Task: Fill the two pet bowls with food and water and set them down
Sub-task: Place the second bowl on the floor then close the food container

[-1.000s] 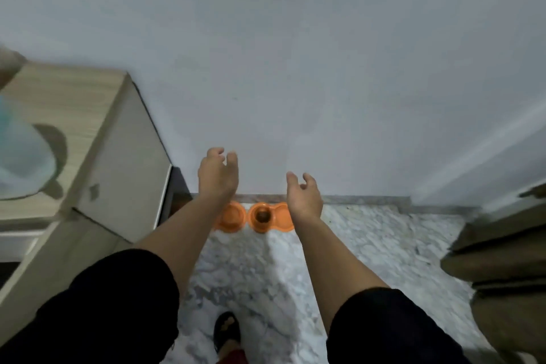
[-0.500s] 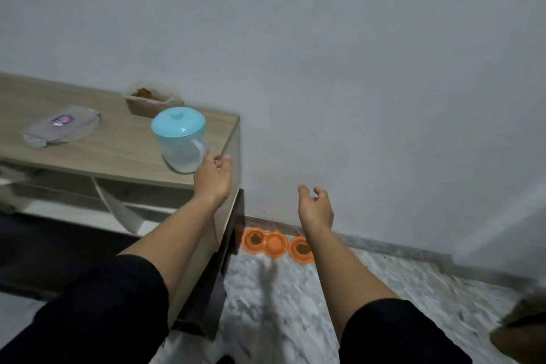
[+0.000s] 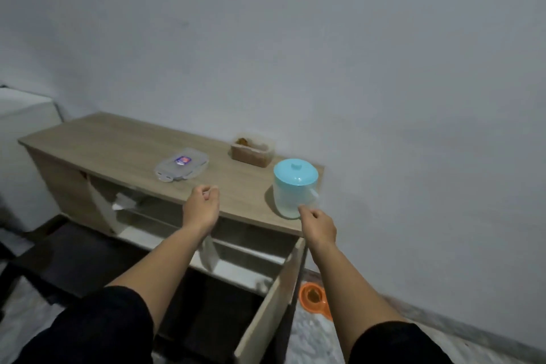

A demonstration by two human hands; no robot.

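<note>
On the cabinet [image 3: 141, 154] (open-fronted): lid [image 3: 181, 168], food tub [image 3: 252, 150], jug [image 3: 294, 188].

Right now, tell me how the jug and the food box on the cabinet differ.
The jug is round and tall; the food box is low and rectangular. The jug wears a turquoise lid; the box is open, its lid lying apart. The jug looks nearly empty; the box holds brown food. Both are translucent plastic.

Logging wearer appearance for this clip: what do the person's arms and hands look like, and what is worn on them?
Both forearms are bare. Black sleeves cover the upper arms down to about the elbows. The left hand and right hand show no gloves, rings, watch or markings.
</note>
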